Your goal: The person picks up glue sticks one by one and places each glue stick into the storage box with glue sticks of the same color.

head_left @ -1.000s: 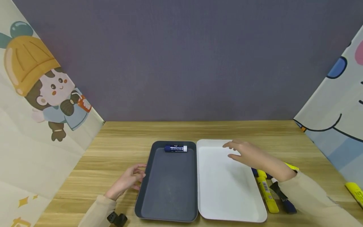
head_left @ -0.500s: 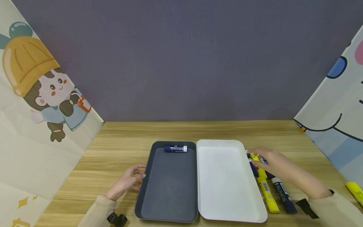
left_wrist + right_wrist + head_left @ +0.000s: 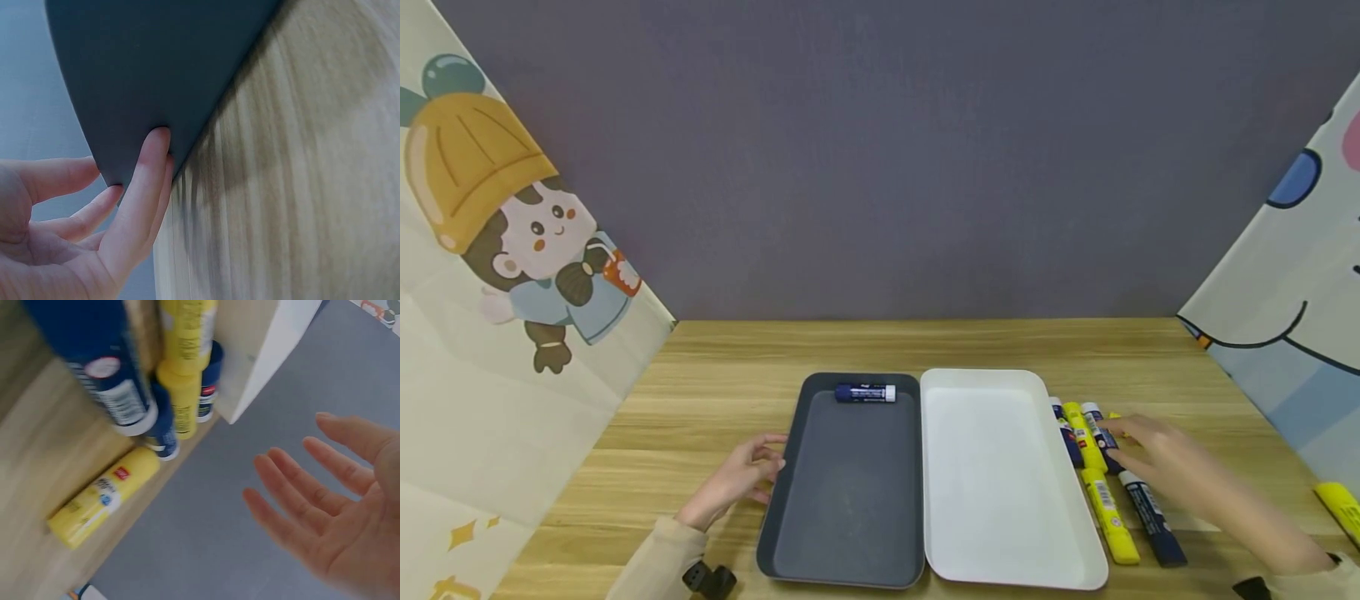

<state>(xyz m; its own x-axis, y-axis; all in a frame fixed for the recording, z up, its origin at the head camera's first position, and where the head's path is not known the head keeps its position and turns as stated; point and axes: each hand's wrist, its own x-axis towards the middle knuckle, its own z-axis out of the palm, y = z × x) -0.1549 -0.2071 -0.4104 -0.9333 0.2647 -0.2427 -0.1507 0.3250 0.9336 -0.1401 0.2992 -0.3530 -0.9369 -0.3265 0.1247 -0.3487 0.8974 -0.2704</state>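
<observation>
My left hand (image 3: 737, 482) rests beside the dark grey tray (image 3: 846, 492); in the left wrist view its extended fingers (image 3: 153, 153) touch the tray's outer wall. Inside that tray, along the far edge, lies a blue glue stick (image 3: 865, 393) with a white end. My right hand (image 3: 1165, 454) hovers holding nothing over a group of glue sticks right of the white tray (image 3: 1000, 492), palm and spread fingers visible in the right wrist view. Nearest it are a blue glue stick (image 3: 1102, 439) and a yellow glue stick (image 3: 103, 497), which the hand partly hides in the head view.
Two more glue sticks, one yellow (image 3: 1108, 517) and one blue (image 3: 1152, 518), lie closer to me along the white tray's right side. Another yellow stick (image 3: 1337, 510) is at the far right edge. A dark grey panel (image 3: 880, 167) rises behind the wooden table (image 3: 715, 367).
My right hand has travelled from above the white tray rightward and toward me, over the glue sticks, uncovering several of them. The left hand and both trays keep their places.
</observation>
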